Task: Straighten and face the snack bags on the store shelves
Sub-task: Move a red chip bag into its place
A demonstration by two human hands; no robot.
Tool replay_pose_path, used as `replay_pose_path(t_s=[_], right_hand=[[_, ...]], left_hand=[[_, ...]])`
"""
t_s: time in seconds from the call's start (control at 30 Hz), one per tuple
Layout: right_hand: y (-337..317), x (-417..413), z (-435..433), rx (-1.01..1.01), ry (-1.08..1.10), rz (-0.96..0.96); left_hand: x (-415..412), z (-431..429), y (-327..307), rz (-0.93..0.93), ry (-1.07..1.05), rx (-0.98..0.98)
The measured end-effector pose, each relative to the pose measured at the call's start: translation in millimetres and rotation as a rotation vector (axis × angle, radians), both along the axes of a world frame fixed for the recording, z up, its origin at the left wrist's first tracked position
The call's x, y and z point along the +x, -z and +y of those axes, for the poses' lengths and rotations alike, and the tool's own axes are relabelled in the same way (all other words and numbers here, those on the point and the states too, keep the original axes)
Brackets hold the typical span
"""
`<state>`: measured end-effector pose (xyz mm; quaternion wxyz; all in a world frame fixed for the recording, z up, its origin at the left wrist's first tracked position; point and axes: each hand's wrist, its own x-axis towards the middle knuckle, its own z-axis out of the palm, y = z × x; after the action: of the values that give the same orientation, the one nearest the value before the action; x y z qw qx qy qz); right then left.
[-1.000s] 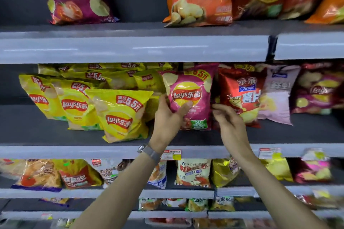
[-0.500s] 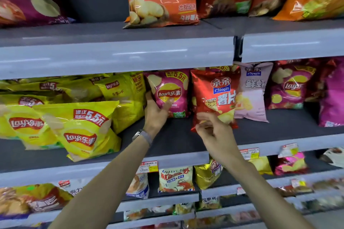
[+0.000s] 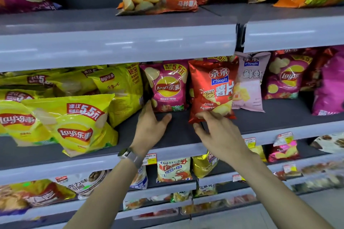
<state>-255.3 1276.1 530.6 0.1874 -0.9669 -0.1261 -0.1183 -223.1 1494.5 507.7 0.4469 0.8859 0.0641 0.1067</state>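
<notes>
A glossy red foil Qinqin potato chips bag (image 3: pixel 210 89), pillow-shaped with crimped seams, is seen standing upright at the centre of the frame on the dark, matte middle shelf (image 3: pixel 176 135). Its crinkled bottom seam is pinched between the thumb and curled fingers of the right hand (image 3: pixel 217 132). Just to its left, a smooth, shiny pink Lay's bag (image 3: pixel 167 87) is set upright and facing forward. The left hand (image 3: pixel 150 126) is held open, its straight fingertips at that bag's lower left corner and its thumb stretched out just below the bottom edge. A metal-banded wristwatch (image 3: pixel 130 156) is worn on the left wrist. A pale pink Qinqin bag (image 3: pixel 249 83) is partly overlapped by the red bag's right edge. Puffy yellow Lay's bags (image 3: pixel 74 122) are tilted and piled unevenly at the left of the frame. The shelf fronts are finished in smooth light grey strips. Compared with half a second earlier, the left hand has been lowered from the pink bag's side, with the thumb taken off its front, while the red bag is still held by its bottom edge.
</notes>
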Motion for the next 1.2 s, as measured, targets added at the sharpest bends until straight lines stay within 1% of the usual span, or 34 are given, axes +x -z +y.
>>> replay_pose_path(t_s=[0.1,0.23,0.33,0.47,0.57,0.63,0.73,0.83,0.97,1.03,1.2], right_hand=[[-1.5,-7.8,-10.9,-0.106,0.035,-0.068],[-0.3,-10.8,-29.0,-0.164,0.062,-0.122],[3.4,-9.8,-49.9,-0.2,0.093,-0.13],[5.1,-6.1,-85.4,-0.242,0.149,-0.16],[4.0,1.3,-111.2,-0.267,0.176,-0.137],[3.0,9.3,-137.1,-0.248,0.205,-0.134],[-0.1,27.8,-178.8,-0.111,0.282,-0.157],[1.1,58.9,-220.7,0.088,0.357,-0.115],[6.2,106.1,-266.6,0.464,0.382,0.006],[7.5,124.5,-279.8,0.571,0.389,0.033],[12.8,162.9,-293.5,0.75,0.38,0.048]], left_hand=[[-24.5,-5.6,2.3,0.051,0.051,0.131],[-41.3,-17.3,3.0,0.086,0.152,0.181],[-38.4,-30.3,0.9,0.069,0.207,0.241],[-28.0,-54.2,-7.0,0.044,0.202,0.322],[-14.9,-71.4,-13.4,0.044,0.182,0.307],[-2.1,-87.4,-19.6,0.059,0.15,0.217],[18.7,-111.2,-29.2,0.103,0.131,0.008],[33.6,-128.8,-31.9,0.116,0.082,-0.146],[41.9,-142.4,-28.6,0.083,0.029,-0.25],[43.4,-148.4,-26.0,0.055,0.022,-0.307],[41.7,-157.4,-20.0,-0.019,-0.006,-0.36]])
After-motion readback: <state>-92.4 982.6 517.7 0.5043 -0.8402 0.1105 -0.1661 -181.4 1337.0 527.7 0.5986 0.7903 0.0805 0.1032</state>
